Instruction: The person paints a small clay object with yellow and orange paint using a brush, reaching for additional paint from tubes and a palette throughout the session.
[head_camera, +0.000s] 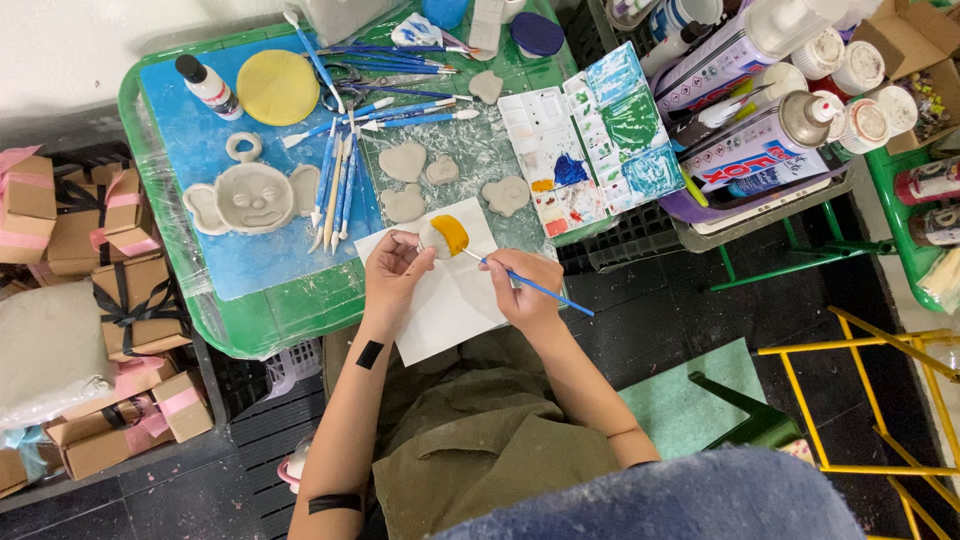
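My left hand (393, 268) pinches a small clay piece (444, 236) between thumb and fingertips at its left edge, which leaves the face open to the brush; part of that face is already orange. My right hand (527, 285) is closed on a blue brush (530, 285), gripped like a pen, with the tip touching the piece just right of my left fingertips. Both hands work over a white sheet (450, 305), which I judge protects the green table (300, 310). Beyond my fingers lie unpainted clay hearts (403, 162). Right of the brush hand sits a white palette (585, 140) with blue, green and orange wells. Further right, spray cans (760, 130) lie on their sides. Far left of my left hand, brown boxes (130, 300) carry pink and black ribbons.
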